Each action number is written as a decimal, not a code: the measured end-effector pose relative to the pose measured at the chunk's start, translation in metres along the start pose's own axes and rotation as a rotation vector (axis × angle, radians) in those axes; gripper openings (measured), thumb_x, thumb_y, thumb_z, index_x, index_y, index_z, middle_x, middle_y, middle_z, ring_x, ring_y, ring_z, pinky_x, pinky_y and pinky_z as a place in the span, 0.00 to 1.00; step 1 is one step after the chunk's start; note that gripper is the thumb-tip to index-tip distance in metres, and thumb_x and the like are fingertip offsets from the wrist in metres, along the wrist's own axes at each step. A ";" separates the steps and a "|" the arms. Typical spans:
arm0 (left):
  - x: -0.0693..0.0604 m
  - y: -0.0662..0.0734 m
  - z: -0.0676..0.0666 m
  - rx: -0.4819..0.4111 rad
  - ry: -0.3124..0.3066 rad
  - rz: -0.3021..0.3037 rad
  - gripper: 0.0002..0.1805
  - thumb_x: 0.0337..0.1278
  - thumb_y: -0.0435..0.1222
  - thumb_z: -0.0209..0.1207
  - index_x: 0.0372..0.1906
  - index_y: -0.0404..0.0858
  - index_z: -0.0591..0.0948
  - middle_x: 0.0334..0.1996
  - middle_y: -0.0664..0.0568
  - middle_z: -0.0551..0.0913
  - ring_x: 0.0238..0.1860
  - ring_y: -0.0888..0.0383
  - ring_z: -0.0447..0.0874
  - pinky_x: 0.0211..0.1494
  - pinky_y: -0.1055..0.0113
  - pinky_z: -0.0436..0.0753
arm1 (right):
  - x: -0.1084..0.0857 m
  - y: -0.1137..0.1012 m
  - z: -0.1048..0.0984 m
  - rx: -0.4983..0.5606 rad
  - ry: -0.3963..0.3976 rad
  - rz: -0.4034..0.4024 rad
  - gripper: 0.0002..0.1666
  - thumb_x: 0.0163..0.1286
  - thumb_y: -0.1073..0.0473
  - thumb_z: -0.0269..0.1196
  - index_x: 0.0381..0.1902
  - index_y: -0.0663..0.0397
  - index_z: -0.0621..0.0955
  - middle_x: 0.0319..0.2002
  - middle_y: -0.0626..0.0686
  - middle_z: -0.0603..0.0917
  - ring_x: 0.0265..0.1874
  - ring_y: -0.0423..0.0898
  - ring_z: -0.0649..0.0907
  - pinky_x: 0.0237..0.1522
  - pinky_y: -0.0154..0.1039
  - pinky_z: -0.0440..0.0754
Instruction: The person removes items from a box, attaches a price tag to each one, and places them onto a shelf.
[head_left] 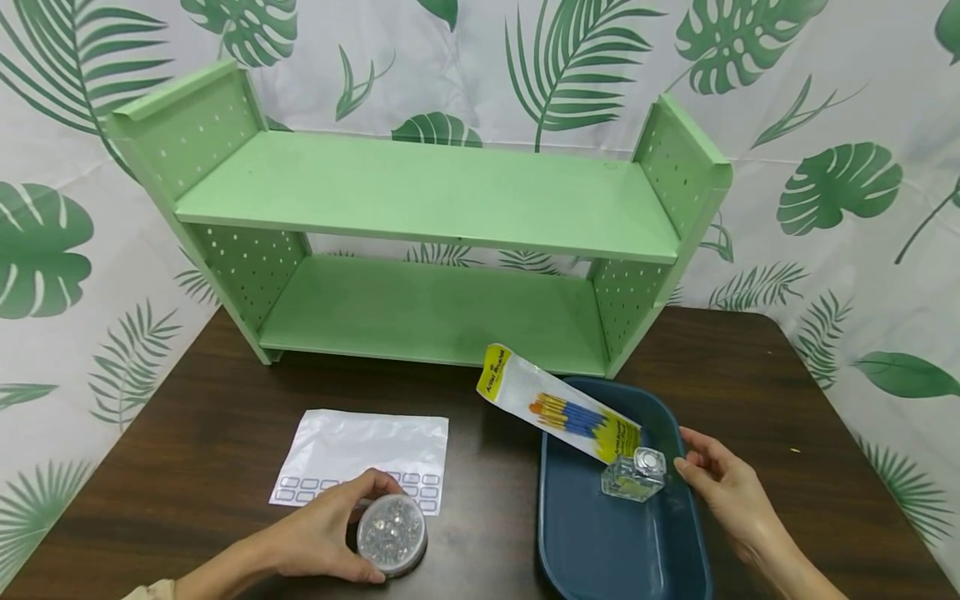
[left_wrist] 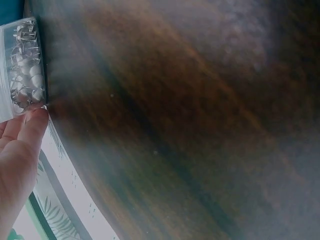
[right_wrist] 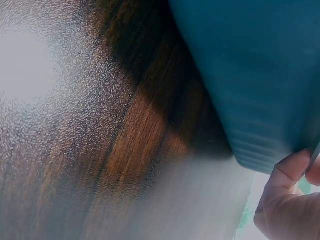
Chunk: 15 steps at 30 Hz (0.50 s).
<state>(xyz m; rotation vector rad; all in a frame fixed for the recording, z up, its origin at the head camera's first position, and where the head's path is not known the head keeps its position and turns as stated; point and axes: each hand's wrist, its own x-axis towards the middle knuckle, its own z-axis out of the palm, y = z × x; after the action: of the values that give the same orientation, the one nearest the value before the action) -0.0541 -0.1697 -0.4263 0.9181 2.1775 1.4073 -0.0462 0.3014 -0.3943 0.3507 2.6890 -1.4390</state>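
My left hand [head_left: 330, 529] grips a round clear container of thumbtacks [head_left: 392, 532] between thumb and fingers, just in front of a white plastic mailer. Silver tacks show through its side in the left wrist view, where the container [left_wrist: 25, 70] appears at the left edge. At the right, my right hand [head_left: 729, 493] pinches the rim of a dark blue tray [head_left: 600, 542]; the right wrist view shows thumb and finger at the tray's edge. Inside the tray stands a small square glass bottle [head_left: 633, 477]. A paintbrush pack [head_left: 566, 408] leans across the tray's left rim, its top end sticking out.
A green two-tier shelf [head_left: 435, 196] with perforated sides stands at the back of the dark wooden table [head_left: 487, 533]. The white mailer [head_left: 367, 446] with printed blue boxes lies flat at the left. Behind hangs a leaf-patterned cloth [head_left: 465, 75].
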 end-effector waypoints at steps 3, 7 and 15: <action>0.000 -0.001 0.000 -0.008 -0.007 0.003 0.37 0.35 0.39 0.75 0.54 0.43 0.69 0.50 0.54 0.76 0.50 0.60 0.77 0.54 0.70 0.76 | 0.000 -0.001 0.000 -0.005 0.000 0.005 0.29 0.71 0.59 0.55 0.66 0.65 0.63 0.37 0.49 0.71 0.32 0.33 0.71 0.31 0.30 0.75; -0.001 -0.001 0.000 0.001 -0.009 0.003 0.37 0.35 0.40 0.75 0.55 0.43 0.68 0.50 0.54 0.76 0.50 0.60 0.77 0.55 0.70 0.76 | 0.000 -0.001 0.000 -0.004 0.009 0.002 0.29 0.71 0.59 0.55 0.66 0.66 0.63 0.37 0.48 0.71 0.32 0.33 0.71 0.31 0.30 0.75; -0.003 -0.003 0.000 0.015 -0.009 0.047 0.37 0.36 0.42 0.75 0.55 0.43 0.68 0.50 0.53 0.76 0.50 0.61 0.76 0.56 0.71 0.75 | 0.000 0.000 0.001 -0.001 0.019 0.006 0.29 0.71 0.59 0.55 0.65 0.66 0.64 0.35 0.48 0.71 0.31 0.33 0.71 0.30 0.31 0.75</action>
<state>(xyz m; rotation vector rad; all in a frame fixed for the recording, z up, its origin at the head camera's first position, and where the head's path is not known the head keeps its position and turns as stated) -0.0533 -0.1723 -0.4293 0.9856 2.1761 1.4074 -0.0464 0.3005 -0.3946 0.3729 2.7012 -1.4396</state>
